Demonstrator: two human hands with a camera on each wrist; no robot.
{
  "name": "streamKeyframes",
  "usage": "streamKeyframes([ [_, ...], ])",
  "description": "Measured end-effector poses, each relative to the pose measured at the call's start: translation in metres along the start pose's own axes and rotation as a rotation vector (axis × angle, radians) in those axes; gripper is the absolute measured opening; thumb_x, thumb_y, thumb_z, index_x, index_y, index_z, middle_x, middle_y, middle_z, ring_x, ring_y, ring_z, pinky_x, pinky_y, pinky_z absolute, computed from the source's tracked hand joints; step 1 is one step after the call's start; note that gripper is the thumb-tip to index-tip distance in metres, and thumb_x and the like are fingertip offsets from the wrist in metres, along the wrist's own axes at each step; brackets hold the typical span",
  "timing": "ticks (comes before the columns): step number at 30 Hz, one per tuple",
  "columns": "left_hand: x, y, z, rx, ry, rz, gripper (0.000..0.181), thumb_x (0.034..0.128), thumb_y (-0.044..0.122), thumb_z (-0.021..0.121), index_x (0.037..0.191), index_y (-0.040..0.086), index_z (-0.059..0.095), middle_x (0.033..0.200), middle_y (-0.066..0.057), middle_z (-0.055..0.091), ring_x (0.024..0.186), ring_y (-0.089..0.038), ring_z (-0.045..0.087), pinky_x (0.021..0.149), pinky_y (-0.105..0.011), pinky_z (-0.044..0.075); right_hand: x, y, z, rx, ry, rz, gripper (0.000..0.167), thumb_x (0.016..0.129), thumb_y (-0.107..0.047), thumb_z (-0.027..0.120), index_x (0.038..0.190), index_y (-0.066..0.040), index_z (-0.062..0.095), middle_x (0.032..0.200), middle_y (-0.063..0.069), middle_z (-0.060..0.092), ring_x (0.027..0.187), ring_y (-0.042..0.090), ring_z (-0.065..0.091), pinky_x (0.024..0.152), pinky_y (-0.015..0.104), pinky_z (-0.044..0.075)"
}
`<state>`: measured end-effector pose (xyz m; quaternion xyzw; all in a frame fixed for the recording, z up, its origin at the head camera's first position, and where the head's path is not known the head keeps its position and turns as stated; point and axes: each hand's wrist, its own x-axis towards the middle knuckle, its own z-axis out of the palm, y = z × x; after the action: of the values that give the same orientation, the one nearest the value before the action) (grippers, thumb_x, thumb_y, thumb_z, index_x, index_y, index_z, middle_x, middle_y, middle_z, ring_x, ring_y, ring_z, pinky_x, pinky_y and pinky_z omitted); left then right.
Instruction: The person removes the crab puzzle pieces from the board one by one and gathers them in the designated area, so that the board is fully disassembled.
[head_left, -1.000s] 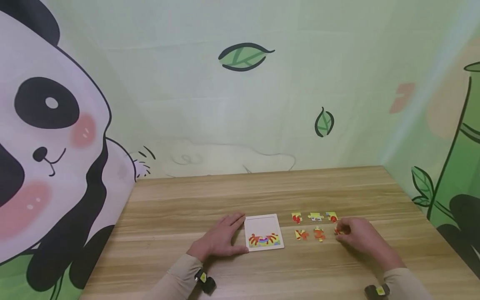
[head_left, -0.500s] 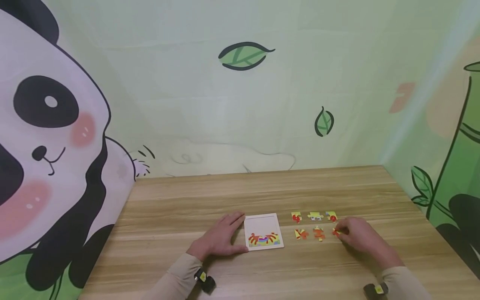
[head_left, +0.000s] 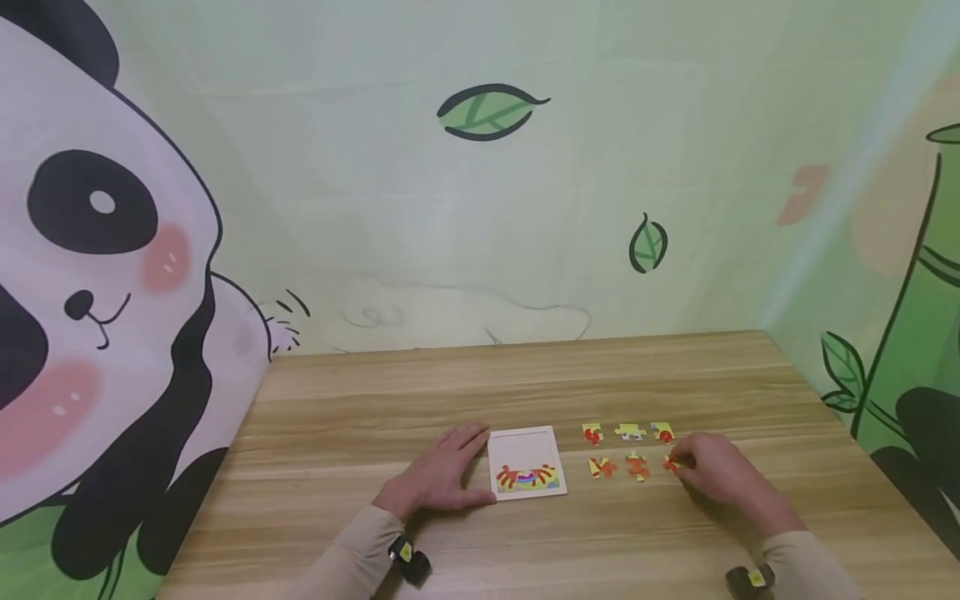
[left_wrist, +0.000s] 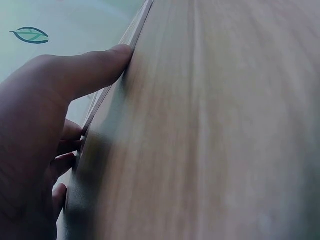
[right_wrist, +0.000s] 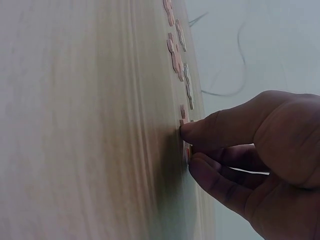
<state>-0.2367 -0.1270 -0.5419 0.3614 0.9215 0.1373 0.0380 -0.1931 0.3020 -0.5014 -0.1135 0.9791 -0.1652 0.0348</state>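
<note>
We note the left hand (head_left: 441, 473), thumb and fingers apart, touching the white square shallow puzzle tray (head_left: 525, 447), and the right hand (head_left: 714, 469), grip pinched on a red-and-yellow jigsaw piece (head_left: 670, 464) beside five other multicoloured pieces (head_left: 637, 467) on the wood-grain bench (head_left: 450, 383).

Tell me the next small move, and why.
Probably release the near row's rightmost jigsaw piece: the right grip pinches it roughly in line with the row's middle jigsaw piece, making two rows of three, while the left grip touches the puzzle tray.
</note>
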Motion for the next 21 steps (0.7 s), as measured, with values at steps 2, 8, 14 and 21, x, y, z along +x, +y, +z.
streamKeyframes([
  [2, -0.0001, 0.0002, -0.0008, 0.006, -0.003, -0.002, 0.099, 0.0823, 0.069, 0.059, 0.152, 0.004, 0.03, 0.158, -0.01, 0.03, 0.146, -0.024, 0.027, 0.123, -0.045, 0.019, 0.0001, 0.0002, 0.0002, -0.001, 0.006, -0.006, 0.014, 0.075, -0.003, 0.074, 0.09, -0.003, 0.074, 0.089, 0.008, 0.07, 0.08, 0.021, 0.064, 0.072, 0.044, 0.056],
  [8, -0.0001, 0.0013, -0.0021, 0.017, -0.015, -0.015, 0.099, 0.0821, 0.07, 0.058, 0.152, 0.005, 0.03, 0.159, -0.009, 0.029, 0.147, -0.023, 0.026, 0.123, -0.043, 0.018, 0.0003, 0.0006, 0.0007, 0.009, 0.009, -0.006, 0.014, 0.075, -0.003, 0.075, 0.089, -0.005, 0.073, 0.089, 0.007, 0.07, 0.08, 0.021, 0.064, 0.073, 0.044, 0.056],
  [14, -0.0003, 0.0011, -0.0013, 0.004, -0.014, -0.015, 0.099, 0.0823, 0.069, 0.059, 0.152, 0.005, 0.03, 0.159, -0.01, 0.029, 0.147, -0.024, 0.026, 0.123, -0.043, 0.019, -0.0011, -0.0003, -0.001, -0.006, 0.019, -0.012, 0.014, 0.076, -0.004, 0.074, 0.09, -0.004, 0.073, 0.089, 0.007, 0.07, 0.081, 0.022, 0.063, 0.072, 0.045, 0.055],
  [21, 0.0002, 0.0015, -0.0018, 0.0, -0.021, -0.02, 0.099, 0.0826, 0.069, 0.058, 0.152, 0.005, 0.03, 0.159, -0.01, 0.029, 0.147, -0.024, 0.026, 0.123, -0.044, 0.019, 0.0011, -0.0029, -0.001, 0.016, 0.035, -0.007, 0.014, 0.077, -0.007, 0.075, 0.091, -0.006, 0.073, 0.081, 0.0, 0.063, 0.074, 0.014, 0.054, 0.064, 0.033, 0.049],
])
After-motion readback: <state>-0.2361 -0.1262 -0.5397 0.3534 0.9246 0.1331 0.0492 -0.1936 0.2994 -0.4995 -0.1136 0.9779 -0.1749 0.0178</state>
